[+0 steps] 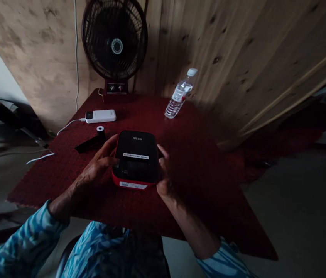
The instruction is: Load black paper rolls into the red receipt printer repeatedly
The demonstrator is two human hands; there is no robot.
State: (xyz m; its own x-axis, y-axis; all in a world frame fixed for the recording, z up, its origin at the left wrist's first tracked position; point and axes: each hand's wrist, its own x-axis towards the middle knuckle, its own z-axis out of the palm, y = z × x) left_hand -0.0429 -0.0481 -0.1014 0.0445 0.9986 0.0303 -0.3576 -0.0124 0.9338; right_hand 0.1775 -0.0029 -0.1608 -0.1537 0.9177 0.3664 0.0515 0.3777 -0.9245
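While the left hand (97, 166) and right hand (165, 177) flank it, a black device (135, 154) with a red base sits on the desk (197, 173). Its logo (137, 138) and white sticker (135, 156) are too small to read. Left fingers (107, 148) curl, open, against its side; right fingers (162, 152) reach its right edge; grip cannot be told. Nearby: roll (101, 133), black strip (87, 144), white power bank (100, 116), water bottle (180, 94), fan (115, 42).

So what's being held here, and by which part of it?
The black-and-red portable printer is held by its two long side edges, between the left hand and the right hand.
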